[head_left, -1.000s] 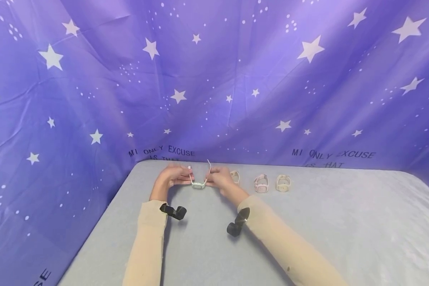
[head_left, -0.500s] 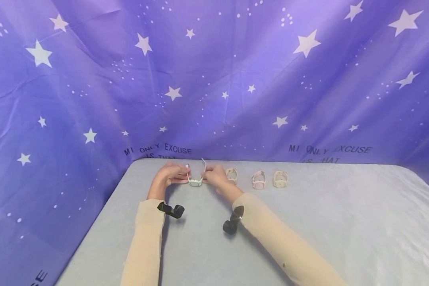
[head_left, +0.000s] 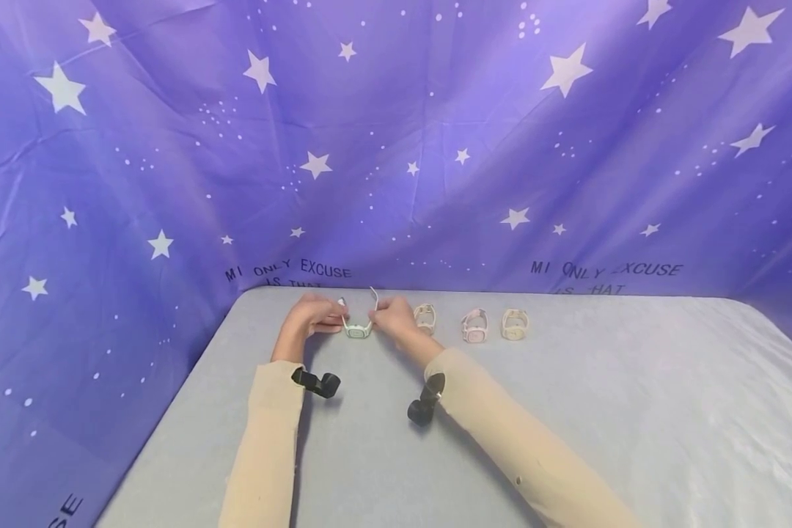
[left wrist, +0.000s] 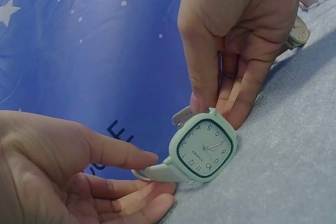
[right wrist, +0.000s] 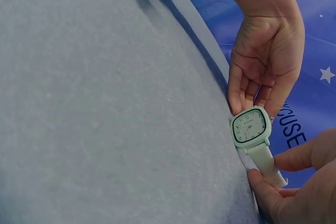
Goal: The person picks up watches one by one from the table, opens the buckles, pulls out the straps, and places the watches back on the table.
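A mint-green wristwatch (head_left: 357, 332) with a rounded-square face stands on the far left part of the table, its two strap ends raised and apart. My left hand (head_left: 312, 317) pinches the left strap between thumb and fingers; the left wrist view shows that strap (left wrist: 164, 173) beside the dial (left wrist: 206, 148). On the other side, my right hand (head_left: 396, 320) pinches the right strap (right wrist: 265, 162), seen from close up in the right wrist view. The dial faces toward me, with numerals and hands visible. Fingers partly cover both straps.
Right of my right hand stand a cream watch (head_left: 425, 317), a pink watch (head_left: 475, 327) and a beige watch (head_left: 515, 325) in a row. A grey cloth covers the table (head_left: 600, 411). Behind its far edge hangs a purple curtain (head_left: 396, 110) with white stars.
The head view has shifted a little, moving the scene slightly left and up. Both hands keep hold of the green watch's straps, with little other visible movement.
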`<state>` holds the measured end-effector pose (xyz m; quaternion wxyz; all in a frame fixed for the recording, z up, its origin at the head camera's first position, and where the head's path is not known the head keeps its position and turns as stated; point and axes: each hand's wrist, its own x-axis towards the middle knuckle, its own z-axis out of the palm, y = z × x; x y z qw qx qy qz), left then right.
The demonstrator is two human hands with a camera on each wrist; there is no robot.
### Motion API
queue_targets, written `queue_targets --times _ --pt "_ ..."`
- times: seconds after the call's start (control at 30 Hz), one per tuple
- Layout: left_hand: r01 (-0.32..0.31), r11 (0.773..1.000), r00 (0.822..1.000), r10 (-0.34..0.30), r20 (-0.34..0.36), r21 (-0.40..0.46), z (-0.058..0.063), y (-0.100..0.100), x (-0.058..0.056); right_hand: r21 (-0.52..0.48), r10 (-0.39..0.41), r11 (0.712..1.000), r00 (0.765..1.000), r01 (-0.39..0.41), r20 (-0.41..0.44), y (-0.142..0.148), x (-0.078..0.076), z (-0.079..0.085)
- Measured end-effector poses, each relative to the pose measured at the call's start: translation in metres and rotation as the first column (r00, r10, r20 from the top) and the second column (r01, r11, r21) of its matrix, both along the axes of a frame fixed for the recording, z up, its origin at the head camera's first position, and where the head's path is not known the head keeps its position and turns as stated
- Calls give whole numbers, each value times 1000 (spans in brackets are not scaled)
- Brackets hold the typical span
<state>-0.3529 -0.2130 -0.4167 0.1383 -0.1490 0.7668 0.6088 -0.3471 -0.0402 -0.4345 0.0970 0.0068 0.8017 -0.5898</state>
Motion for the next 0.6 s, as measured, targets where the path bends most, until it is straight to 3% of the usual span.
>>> queue_targets --times 0.6 --pt "-22 999 999 21 -36 -30 2 2 2 67 -1 998 1000 3 -28 -1 0 0"
